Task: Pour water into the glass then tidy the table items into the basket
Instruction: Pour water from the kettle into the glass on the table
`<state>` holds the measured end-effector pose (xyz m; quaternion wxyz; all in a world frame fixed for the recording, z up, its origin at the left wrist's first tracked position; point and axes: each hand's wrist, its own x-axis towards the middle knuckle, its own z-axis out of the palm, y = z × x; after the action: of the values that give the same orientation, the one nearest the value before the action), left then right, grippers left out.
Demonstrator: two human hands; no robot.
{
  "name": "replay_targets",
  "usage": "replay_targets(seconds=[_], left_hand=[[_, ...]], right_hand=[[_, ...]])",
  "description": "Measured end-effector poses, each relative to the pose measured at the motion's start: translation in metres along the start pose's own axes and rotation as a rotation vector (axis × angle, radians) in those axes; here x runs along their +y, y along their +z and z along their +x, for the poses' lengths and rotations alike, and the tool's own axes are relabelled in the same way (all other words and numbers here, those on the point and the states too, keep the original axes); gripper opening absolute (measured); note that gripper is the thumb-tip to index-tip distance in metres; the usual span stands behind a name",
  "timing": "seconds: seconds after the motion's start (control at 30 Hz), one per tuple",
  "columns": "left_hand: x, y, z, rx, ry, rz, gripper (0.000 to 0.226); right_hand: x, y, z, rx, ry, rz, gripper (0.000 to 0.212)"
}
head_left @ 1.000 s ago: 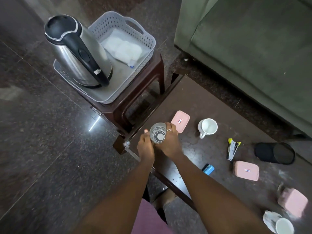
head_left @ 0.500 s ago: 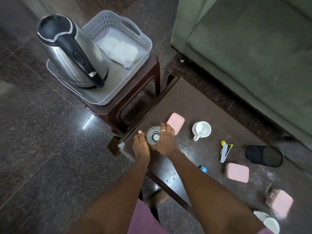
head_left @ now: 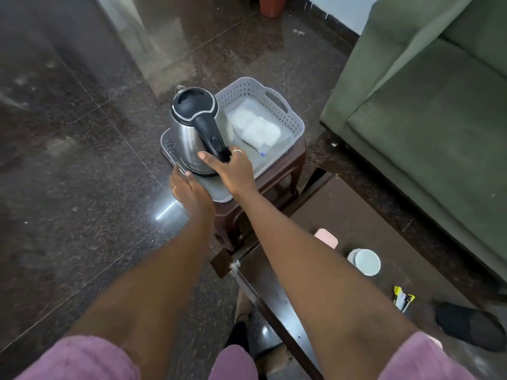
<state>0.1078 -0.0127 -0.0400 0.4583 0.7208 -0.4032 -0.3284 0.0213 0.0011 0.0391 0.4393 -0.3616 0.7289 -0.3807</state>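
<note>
The right hand [head_left: 231, 171] grips the steel kettle [head_left: 192, 130] by its handle. At its 7 o'clock, the flat left hand [head_left: 189, 189] touches the basket [head_left: 289, 116] rim.

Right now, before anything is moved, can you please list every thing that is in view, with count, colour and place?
kettle: 1, steel with black lid and handle, standing in the basket
basket: 1, grey, on the stool
packet: 1, white, in the basket beside the kettle
stool: 1, dark brown, left of the table
table: 1, dark brown, before the sofa
box: 1, pink, on the table, partly behind the right forearm
mug: 1, white, on the table
stapler: 1, yellow and black, on the table
black object: 1, blurred, table's right end
sofa: 1, green, right
left hand: touches the basket's near corner
right hand: at the kettle's handle, grip unclear
</note>
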Motion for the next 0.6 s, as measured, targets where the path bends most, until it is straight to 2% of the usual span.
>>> replay_targets(seconds=[0.17, 0.27, 0.4, 0.6], left_hand=[[-0.005, 0.007, 0.015, -0.167, -0.062, 0.217, 0.046], [-0.011, 0.007, 0.011, -0.243, -0.060, 0.314, 0.056], [-0.013, 0.004, 0.010, -0.282, -0.065, 0.370, 0.074], [-0.007, 0.001, 0.009, -0.314, -0.097, 0.367, 0.069]], right_hand=[[-0.012, 0.013, 0.022, -0.033, 0.115, 0.119, 0.056], [-0.015, 0.013, 0.036, -0.027, 0.168, 0.110, 0.033], [-0.036, 0.010, 0.040, 0.016, 0.139, 0.114, 0.010], [-0.062, -0.020, 0.033, 0.036, 0.113, 0.124, 0.018]])
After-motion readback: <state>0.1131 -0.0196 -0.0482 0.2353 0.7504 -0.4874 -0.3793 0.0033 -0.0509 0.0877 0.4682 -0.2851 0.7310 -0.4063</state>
